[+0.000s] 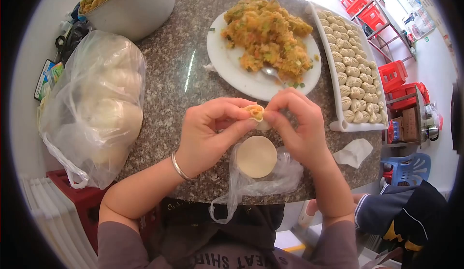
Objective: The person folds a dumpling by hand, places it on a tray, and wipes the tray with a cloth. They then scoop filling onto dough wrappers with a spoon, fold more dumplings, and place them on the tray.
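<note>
Speckled granite tabletop: finished pleated dumplings crowd a white tray at the right edge, while left hand and right hand pinch one unsealed dumpling near an unfilled round wrapper.

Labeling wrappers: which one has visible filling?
The wrapper held between the left hand and right hand; the round wrapper on the plastic bag is flat, bare.

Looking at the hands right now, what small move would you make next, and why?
Probably the right hand should pinch the next bit of the wrapper's edge closed: the left hand holds the small dumpling, whose filling still shows through its open top.
</note>
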{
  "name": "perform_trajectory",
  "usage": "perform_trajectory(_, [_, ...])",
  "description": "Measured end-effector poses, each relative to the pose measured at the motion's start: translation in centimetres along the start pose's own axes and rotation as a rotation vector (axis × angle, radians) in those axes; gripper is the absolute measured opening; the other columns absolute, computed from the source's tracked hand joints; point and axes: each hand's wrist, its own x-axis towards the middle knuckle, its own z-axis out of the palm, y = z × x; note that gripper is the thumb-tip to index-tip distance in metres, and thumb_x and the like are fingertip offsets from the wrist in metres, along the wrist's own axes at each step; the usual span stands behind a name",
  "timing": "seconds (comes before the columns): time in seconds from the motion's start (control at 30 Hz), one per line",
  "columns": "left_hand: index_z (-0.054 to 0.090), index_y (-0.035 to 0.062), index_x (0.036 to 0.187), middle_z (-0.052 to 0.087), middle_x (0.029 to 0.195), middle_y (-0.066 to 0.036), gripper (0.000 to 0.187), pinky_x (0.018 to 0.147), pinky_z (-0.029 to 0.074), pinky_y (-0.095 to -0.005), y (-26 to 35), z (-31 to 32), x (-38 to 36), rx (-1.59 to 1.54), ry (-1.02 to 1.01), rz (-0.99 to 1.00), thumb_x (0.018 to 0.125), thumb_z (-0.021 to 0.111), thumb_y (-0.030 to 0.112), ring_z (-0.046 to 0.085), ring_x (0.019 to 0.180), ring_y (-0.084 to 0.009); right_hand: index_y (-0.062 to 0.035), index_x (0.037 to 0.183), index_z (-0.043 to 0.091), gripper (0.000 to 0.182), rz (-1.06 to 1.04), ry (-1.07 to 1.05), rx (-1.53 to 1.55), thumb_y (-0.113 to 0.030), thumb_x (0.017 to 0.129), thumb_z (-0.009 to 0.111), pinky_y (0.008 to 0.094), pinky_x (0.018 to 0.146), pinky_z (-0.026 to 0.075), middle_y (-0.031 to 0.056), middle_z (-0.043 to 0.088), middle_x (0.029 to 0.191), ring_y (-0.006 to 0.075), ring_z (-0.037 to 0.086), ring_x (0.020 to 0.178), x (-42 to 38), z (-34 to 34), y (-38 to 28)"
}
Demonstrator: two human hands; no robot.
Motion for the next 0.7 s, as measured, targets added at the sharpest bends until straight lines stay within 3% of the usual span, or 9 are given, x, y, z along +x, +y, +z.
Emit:
perform_trajectory(0.37, [0.065, -0.0024, 0.091, 0.064, 0.106, -0.014, 0.01, 0.076, 0.056, -0.025, 1.0, 0.2, -0.1, -0.016, 0.068, -0.035, 0.082, 0.068, 0.0, 0.066, 0.089, -0.0161, -0.003, 0.078, 0.06, 0.008, -0.013, 0.06, -0.034, -0.005, 0.076, 0.068, 0.0332, 0.074, 0.042, 0.0069, 0.06, 0.077, 0.0249, 0.057, 0.075, -0.2, 0.6, 0.2])
perform_trajectory(0.47, [0.066, -0.0005, 0.093, 0.065, 0.104, -0.013, 0.013, 0.075, 0.056, -0.0252, 1.4, 0.3, -0.2, 0.041, 0.133, -0.047, 0.081, 0.069, 0.001, 0.066, 0.087, -0.0166, -0.0031, 0.078, 0.06, 0.007, -0.149, 0.04, -0.144, -0.004, 0.076, 0.067, 0.0335, 0.074, 0.042, 0.0068, 0.06, 0.077, 0.0247, 0.057, 0.073, 0.1, 0.5, 0.0])
perform_trajectory(0.53, [0.064, -0.0019, 0.099, 0.063, 0.106, -0.015, 0.018, 0.083, 0.053, -0.0273, 1.3, 0.2, -0.2, 0.271, 0.017, 0.08, 0.081, 0.066, -0.006, 0.064, 0.095, -0.018, -0.0027, 0.079, 0.06, 0.007, -0.117, 0.075, -0.14, -0.003, 0.076, 0.067, 0.0327, 0.072, 0.043, 0.0076, 0.061, 0.078, 0.0243, 0.057, 0.073, -0.2, 0.7, 0.3])
perform_trajectory(0.7, [0.065, -0.0016, 0.102, 0.062, 0.109, -0.016, 0.021, 0.084, 0.053, -0.0274, 0.4, -0.1, 0.0, 0.166, -0.013, 0.119, 0.082, 0.064, -0.007, 0.062, 0.099, -0.0181, -0.0012, 0.08, 0.06, 0.007, 0.111, 0.068, 0.137, -0.003, 0.078, 0.066, 0.032, 0.069, 0.044, 0.008, 0.06, 0.077, 0.0246, 0.057, 0.072, -0.4, 0.6, 0.3])
